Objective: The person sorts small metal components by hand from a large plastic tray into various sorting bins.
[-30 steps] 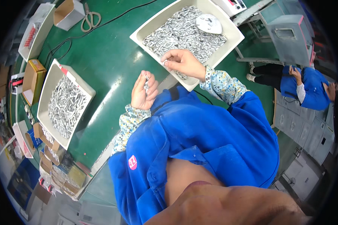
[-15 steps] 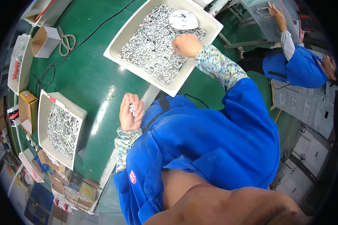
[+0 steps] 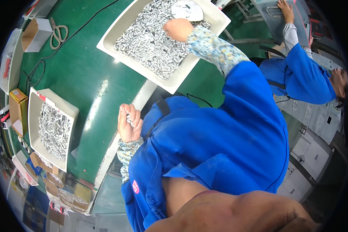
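Observation:
A large off-white bin (image 3: pixel 116 29) full of small silvery metal cylinders (image 3: pixel 147 44) stands at the top of the view. Over these pieces is my right hand (image 3: pixel 178 29), its fingers bent together and the tips low among them; whether a piece is pinched there is hidden. A white round dish (image 3: pixel 187 10) with a few dark bits lies on the pieces just beyond that hand. My left hand (image 3: pixel 130 123) is held up beside the table edge, fingers curled round a few similar metal cylinders that show between them.
At left on the green table (image 3: pixel 104 96) stands a smaller white bin (image 3: pixel 72 112) of similar cylinders. Scissors (image 3: pixel 58 34), an open carton (image 3: pixel 36 34) and a black cable (image 3: pixel 79 33) lie farther back. Another person in blue (image 3: pixel 297 75) is at the right, a hand on a grey case.
My right hand has moved left across the pieces in the large bin. My left hand stays curled, slightly lower. The whole view has shifted a little, and the other person has changed posture.

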`<act>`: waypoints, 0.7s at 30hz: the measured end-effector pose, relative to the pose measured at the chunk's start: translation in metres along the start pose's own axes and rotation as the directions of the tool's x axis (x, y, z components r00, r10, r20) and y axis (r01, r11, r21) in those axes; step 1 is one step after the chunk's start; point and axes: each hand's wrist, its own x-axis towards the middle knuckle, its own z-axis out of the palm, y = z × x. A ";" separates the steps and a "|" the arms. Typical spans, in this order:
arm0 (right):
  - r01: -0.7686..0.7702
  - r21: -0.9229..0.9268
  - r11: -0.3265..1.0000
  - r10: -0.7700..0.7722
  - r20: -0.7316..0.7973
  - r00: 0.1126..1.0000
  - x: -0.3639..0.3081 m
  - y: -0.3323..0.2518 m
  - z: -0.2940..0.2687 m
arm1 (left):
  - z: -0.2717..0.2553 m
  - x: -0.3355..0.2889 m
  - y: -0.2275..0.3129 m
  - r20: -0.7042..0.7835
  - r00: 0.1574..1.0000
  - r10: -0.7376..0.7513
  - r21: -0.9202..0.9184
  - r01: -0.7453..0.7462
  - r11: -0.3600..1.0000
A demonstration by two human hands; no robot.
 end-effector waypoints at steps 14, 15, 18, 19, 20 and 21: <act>0.108 0.232 0.967 -0.141 0.130 0.981 0.000 0.010 -0.016 | -0.002 -0.004 -0.005 -0.030 1.000 0.008 0.014 -0.007 1.000; 0.154 0.282 0.947 -0.183 0.078 0.980 -0.007 0.018 -0.006 | -0.001 -0.002 -0.005 -0.025 1.000 0.000 0.005 0.001 1.000; 0.211 0.219 0.953 -0.242 0.126 0.962 -0.023 0.022 0.009 | 0.002 -0.001 -0.005 -0.023 1.000 0.001 0.021 -0.001 1.000; 0.201 0.172 0.964 -0.243 0.273 0.931 -0.023 0.023 0.010 | 0.002 0.000 -0.005 -0.024 1.000 0.001 0.021 0.000 1.000; 0.201 0.172 0.964 -0.243 0.273 0.931 -0.022 0.021 0.011 | 0.002 0.001 -0.006 -0.013 1.000 -0.001 0.023 0.001 1.000; 0.221 0.139 0.965 -0.256 0.329 0.909 -0.022 0.019 0.014 | 0.003 0.002 -0.007 0.000 1.000 -0.005 0.025 0.005 1.000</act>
